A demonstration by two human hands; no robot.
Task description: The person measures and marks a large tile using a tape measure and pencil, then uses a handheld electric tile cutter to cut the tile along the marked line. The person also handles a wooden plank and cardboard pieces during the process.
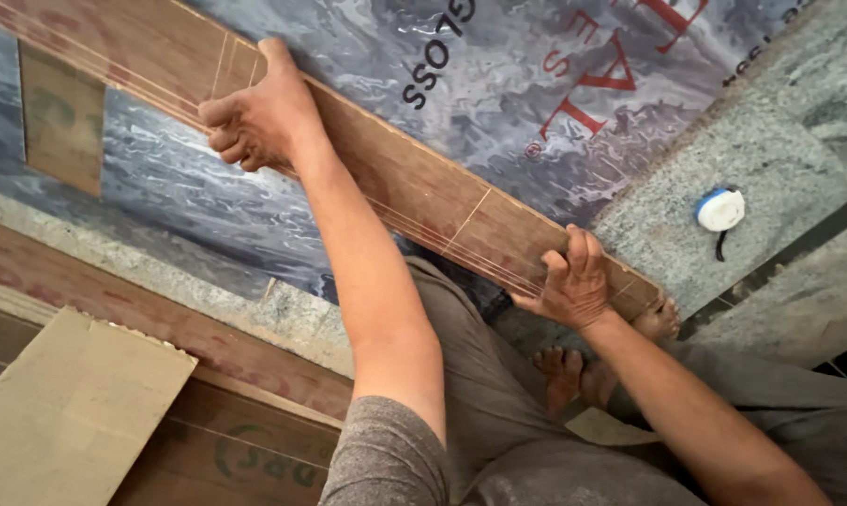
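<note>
A long reddish-brown plywood strip [414, 187] with thin pencil lines runs diagonally from the upper left down to the right. It lies on a glossy grey marbled sheet [498, 84]. My left hand [254, 117] grips the strip's upper part, fingers curled over its near edge. My right hand [573, 281] clasps the strip close to its lower right end, thumb on top. Below that end my bare feet [611, 351] rest on the floor, and my grey trousers [479, 394] fill the lower middle.
A white and blue tape measure [720, 209] lies on the grey stone floor [770, 150] at right. More plywood boards [161, 328] lie at lower left, with a cardboard piece [67, 412] on them. A small brown offcut [62, 122] sits at upper left.
</note>
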